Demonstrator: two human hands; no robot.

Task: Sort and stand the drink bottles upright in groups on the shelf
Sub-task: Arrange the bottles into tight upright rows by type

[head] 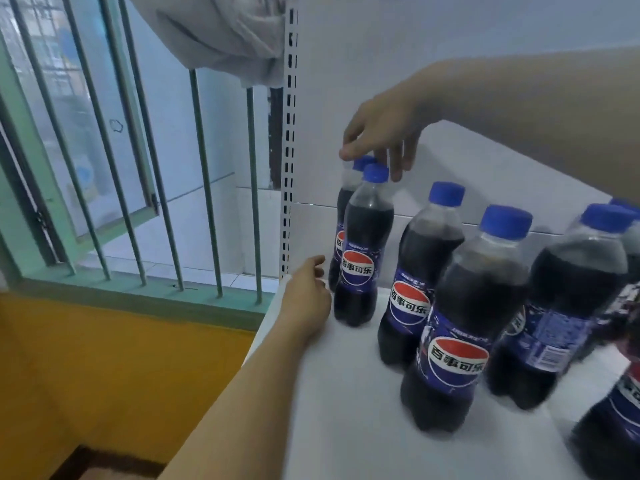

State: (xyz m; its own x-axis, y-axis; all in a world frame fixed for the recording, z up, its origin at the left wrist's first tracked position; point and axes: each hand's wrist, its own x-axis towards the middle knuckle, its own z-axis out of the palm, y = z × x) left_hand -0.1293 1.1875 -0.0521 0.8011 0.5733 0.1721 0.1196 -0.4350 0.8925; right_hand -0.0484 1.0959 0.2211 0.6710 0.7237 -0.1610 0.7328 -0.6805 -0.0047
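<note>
White shelf [346, 427] carries several upright cola bottles with blue caps and blue labels. Right hand [381, 133] reaches in from the right, fingers curled over the caps of the two far-left bottles: the rear bottle [343, 188] and the front bottle [363, 251] just beside it. Left hand [306, 299] rests at the shelf's left edge, fingers relaxed, near the front bottle's base. Barred window [138, 150] stands left; yellow wall [104, 368] below it.
</note>
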